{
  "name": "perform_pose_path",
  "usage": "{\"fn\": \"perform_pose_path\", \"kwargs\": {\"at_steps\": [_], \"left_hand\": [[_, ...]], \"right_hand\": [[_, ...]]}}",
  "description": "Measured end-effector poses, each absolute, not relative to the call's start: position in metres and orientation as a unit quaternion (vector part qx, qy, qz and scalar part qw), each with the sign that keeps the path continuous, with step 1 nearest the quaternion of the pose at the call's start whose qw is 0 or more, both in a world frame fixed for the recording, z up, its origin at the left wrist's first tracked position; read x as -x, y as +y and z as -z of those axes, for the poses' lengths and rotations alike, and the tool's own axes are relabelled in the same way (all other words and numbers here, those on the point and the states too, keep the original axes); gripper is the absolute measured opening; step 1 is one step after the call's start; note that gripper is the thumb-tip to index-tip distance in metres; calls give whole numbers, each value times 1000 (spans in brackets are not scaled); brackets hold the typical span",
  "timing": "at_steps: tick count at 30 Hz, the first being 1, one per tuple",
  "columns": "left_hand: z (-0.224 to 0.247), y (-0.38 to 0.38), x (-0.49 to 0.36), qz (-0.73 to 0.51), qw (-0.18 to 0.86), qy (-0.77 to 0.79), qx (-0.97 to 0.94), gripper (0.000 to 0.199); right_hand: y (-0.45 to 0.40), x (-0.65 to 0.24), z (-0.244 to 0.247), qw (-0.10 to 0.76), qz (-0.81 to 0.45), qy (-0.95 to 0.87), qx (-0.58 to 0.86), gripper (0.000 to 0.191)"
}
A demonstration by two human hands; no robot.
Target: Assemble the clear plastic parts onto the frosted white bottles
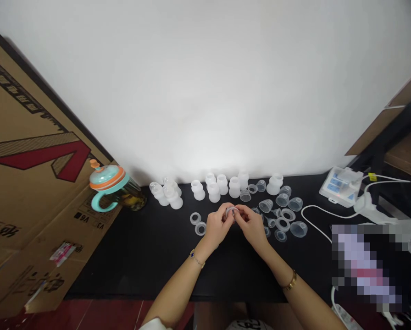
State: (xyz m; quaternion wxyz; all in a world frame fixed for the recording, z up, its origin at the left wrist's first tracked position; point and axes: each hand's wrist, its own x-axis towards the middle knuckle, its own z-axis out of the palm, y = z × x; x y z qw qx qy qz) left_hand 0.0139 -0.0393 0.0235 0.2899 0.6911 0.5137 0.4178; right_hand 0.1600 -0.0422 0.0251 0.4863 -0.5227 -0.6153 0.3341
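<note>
My left hand and my right hand meet over the black table, both closed with the fingertips pinching a translucent bottle collar ring. Fingers hide much of that ring, and I cannot tell whether a nipple sits in it. Left of my hands lie two similar rings. Loose parts are scattered to the right: collar rings, clear dome caps and silicone nipples. Several small white bottles stand open behind my hands. Farther left, a group of bottles wears nipples and clear caps.
A teal and orange lidded jug stands at the left beside a large cardboard box. At the right are a power strip, a white cable and a blurred-out item. A white wall rises behind the table.
</note>
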Motion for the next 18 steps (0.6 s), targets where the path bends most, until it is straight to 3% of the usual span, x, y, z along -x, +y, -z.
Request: {"fn": "perform_pose_path", "kwargs": {"at_steps": [18], "left_hand": [[-24,-40,-13,-423,287,500,-699,26]], "right_hand": [[-44,-160,-24,495,-329,-610,524,31]]}}
